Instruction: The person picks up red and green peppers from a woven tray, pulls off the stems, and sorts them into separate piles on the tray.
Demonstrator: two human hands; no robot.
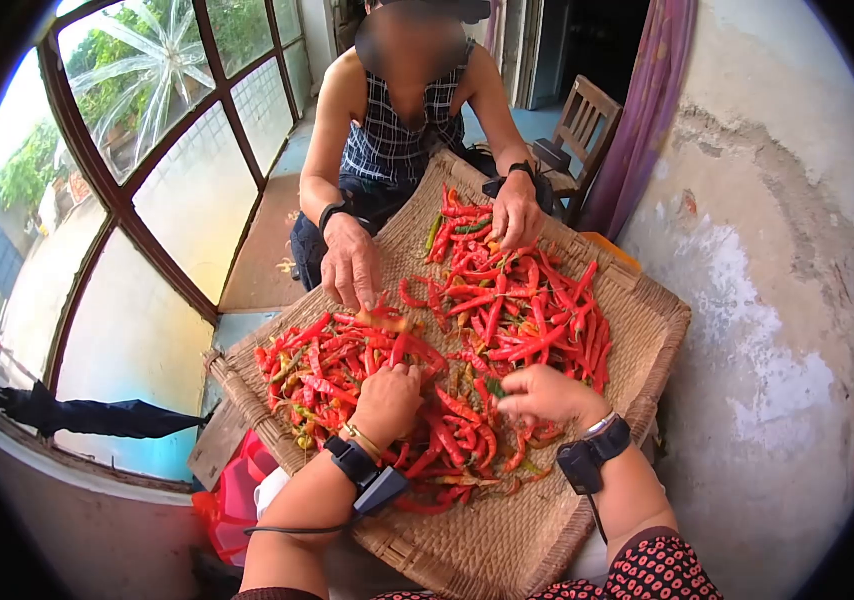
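Red chili peppers [537, 310] lie heaped on a woven tray [637, 330], with a few green and orange ones among them. My left hand [387, 402] is over the near left heap, its fingers curled down and closed at a red chili pepper [399, 347]; the fingertips are partly hidden. To its right, my right hand [553, 396] is slightly blurred, fingers pinched together. At its fingertips is a small green chili pepper [495, 387]. Loose peppers [462, 430] and bits lie between my hands.
Across the tray a person sits, right hand [352, 265] over the left heap and left hand [517, 215] at the far heap. A wooden chair [587, 130] stands behind. Windows [167, 230] line the left, a rough wall [767, 300] the right. A folded black umbrella [117, 416] lies by the window.
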